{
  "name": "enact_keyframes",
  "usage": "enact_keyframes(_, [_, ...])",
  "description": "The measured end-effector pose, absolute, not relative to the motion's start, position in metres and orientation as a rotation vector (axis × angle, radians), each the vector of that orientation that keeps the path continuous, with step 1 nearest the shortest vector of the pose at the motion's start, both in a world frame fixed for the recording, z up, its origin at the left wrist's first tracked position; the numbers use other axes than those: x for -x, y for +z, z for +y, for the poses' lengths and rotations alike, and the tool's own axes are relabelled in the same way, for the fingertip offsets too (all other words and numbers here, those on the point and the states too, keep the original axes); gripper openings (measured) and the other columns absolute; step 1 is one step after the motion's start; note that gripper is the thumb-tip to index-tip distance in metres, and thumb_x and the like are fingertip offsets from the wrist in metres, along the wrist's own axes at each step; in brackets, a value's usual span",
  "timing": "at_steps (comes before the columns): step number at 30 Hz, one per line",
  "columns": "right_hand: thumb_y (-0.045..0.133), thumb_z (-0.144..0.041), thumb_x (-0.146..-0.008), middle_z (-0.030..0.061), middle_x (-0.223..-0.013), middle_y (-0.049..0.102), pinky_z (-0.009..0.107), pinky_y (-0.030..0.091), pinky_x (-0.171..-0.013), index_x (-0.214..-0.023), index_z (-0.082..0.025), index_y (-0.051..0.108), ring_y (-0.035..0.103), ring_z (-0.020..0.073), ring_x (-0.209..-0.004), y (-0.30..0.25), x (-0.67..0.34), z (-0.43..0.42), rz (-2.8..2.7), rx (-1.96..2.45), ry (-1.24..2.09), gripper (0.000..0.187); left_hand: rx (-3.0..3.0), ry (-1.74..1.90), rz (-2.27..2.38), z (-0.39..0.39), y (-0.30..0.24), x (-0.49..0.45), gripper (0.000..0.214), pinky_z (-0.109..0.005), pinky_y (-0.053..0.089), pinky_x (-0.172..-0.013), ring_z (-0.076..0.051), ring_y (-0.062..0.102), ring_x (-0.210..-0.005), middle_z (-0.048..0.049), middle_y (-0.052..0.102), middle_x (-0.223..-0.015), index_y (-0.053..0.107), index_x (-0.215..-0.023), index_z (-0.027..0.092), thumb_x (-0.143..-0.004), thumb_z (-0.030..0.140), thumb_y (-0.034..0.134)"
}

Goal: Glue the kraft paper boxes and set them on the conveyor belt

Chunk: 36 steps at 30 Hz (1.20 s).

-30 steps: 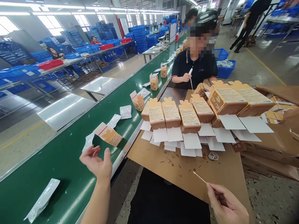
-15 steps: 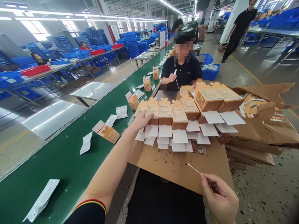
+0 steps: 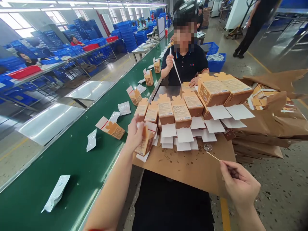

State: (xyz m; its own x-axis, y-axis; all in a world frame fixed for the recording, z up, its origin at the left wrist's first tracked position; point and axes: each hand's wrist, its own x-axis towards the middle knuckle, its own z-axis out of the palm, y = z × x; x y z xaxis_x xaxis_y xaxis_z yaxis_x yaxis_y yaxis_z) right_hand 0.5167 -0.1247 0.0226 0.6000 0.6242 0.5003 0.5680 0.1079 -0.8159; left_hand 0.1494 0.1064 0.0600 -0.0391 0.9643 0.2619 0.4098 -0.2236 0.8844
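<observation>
My left hand (image 3: 135, 133) is closed on a small brown carton (image 3: 146, 140), tilted with its white flap and red stripe facing up, at the left end of the stacked cartons (image 3: 166, 110). Between thumb and fingertips, my right hand (image 3: 240, 183) pinches a cotton swab (image 3: 213, 156). The swab's tip points up and left, close to a small clear round dish (image 3: 208, 147) on the brown cardboard sheet (image 3: 183, 166). White flaps of the stacked cartons stick out over the sheet towards me.
On the left runs a green conveyor belt (image 3: 79, 173) with cartons and silvery packets (image 3: 56, 194). A co-worker (image 3: 186, 64) sits opposite, holding a white pointed stick. Brown paper wrapping (image 3: 269, 134) holding flat cartons lies at the right.
My left hand has taken a carton from the row's left end and drawn it nearer, tilting it. My right hand and the swab have moved up and right, nearer the dish.
</observation>
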Motion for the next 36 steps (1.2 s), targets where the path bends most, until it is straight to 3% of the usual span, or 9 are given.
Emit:
enact_keyframes(8, [0.091,-0.058,-0.102,0.0018,-0.063,0.073,0.032,0.052,-0.043,-0.087,-0.022,0.086,0.059,0.0148,-0.043,0.02,-0.512,-0.13,-1.013,1.532,0.134,0.039,-1.897,1.434,1.625,0.036,0.02,-0.132,0.046,-0.057,0.05,-0.127,-0.035,0.065,-0.144,-0.017,0.068,-0.15,0.061,-0.154,0.025,-0.115,0.048,0.056])
enact_keyframes(12, [0.093,-0.043,-0.102,0.0004,-0.064,0.074,0.031,0.051,-0.045,-0.094,-0.023,0.089,0.061,0.0154,-0.046,0.011,-0.518,-0.142,-1.061,1.552,0.138,0.021,-2.085,1.171,1.732,-0.007,0.006,-0.117,0.054,-0.064,0.053,-0.12,-0.04,0.066,-0.136,-0.0173,0.068,-0.141,0.063,-0.153,0.024,-0.106,0.05,0.066])
enact_keyframes(14, [0.093,-0.04,-0.102,-0.0002,-0.064,0.074,0.031,0.051,-0.047,-0.094,-0.024,0.089,0.061,0.0151,-0.047,0.009,-0.519,-0.142,-1.057,1.558,0.139,0.018,-2.141,0.942,1.764,-0.014,0.007,-0.119,0.044,-0.063,0.055,-0.115,-0.04,0.069,-0.128,-0.0162,0.072,-0.132,0.07,-0.14,0.025,-0.104,0.049,0.067])
enact_keyframes(17, [0.094,-0.043,-0.101,-0.0007,-0.061,0.071,0.031,0.05,-0.046,-0.091,-0.023,0.088,0.06,0.0146,-0.046,0.009,-0.518,-0.138,-1.027,1.562,0.157,0.024,-2.141,0.708,1.659,-0.013,0.013,-0.131,0.023,-0.05,0.06,-0.094,-0.034,0.073,-0.101,-0.0097,0.072,-0.101,0.07,-0.1,0.028,-0.109,0.046,0.058])
enact_keyframes(21, [0.094,-0.052,-0.101,0.0001,-0.061,0.071,0.031,0.048,-0.045,-0.09,-0.022,0.087,0.059,0.0147,-0.045,0.011,-0.516,-0.137,-0.979,1.591,0.176,0.033,-1.965,0.705,1.629,-0.016,0.022,-0.131,0.041,-0.038,0.05,-0.07,-0.024,0.058,-0.07,-0.0003,0.055,-0.073,0.049,-0.076,0.03,-0.112,0.05,0.053])
enact_keyframes(24, [0.094,-0.054,-0.1,-0.0001,-0.06,0.07,0.03,0.048,-0.046,-0.09,-0.021,0.087,0.058,0.0141,-0.045,0.011,-0.521,-0.142,-0.975,1.616,0.161,0.035,-1.59,0.898,1.586,-0.025,0.031,-0.113,0.054,-0.033,0.05,-0.066,-0.02,0.051,-0.065,0.0029,0.05,-0.069,0.051,-0.075,0.028,-0.107,0.069,0.064])
enact_keyframes(27, [0.091,-0.061,-0.1,0.0017,-0.062,0.071,0.031,0.05,-0.049,-0.089,-0.021,0.088,0.058,0.0143,-0.047,0.008,-0.534,-0.139,-0.998,1.662,0.107,0.041,-1.052,1.166,1.437,-0.043,0.036,-0.095,0.068,-0.035,0.061,-0.073,-0.02,0.058,-0.073,0.0016,0.053,-0.073,0.055,-0.074,0.026,-0.092,0.087,0.078])
enact_keyframes(31, [0.083,-0.075,-0.097,0.0054,-0.065,0.075,0.033,0.056,-0.055,-0.082,-0.021,0.085,0.064,0.0183,-0.052,0.0,-0.552,-0.117,-1.063,1.762,0.027,0.056,-0.577,1.169,1.272,-0.081,0.018,-0.097,0.076,-0.044,0.071,-0.09,-0.029,0.075,-0.101,-0.0078,0.073,-0.103,0.053,-0.069,0.023,-0.07,0.082,0.101])
enact_keyframes(36, [0.077,-0.076,-0.094,0.0037,-0.062,0.074,0.032,0.057,-0.057,-0.078,-0.024,0.082,0.066,0.0195,-0.052,-0.004,-0.564,-0.088,-1.21,1.862,0.076,0.055,-0.37,1.028,1.026,-0.123,-0.028,-0.118,0.076,-0.062,0.063,-0.115,-0.042,0.079,-0.129,-0.012,0.075,-0.151,0.054,-0.071,0.021,-0.074,0.082,0.099])
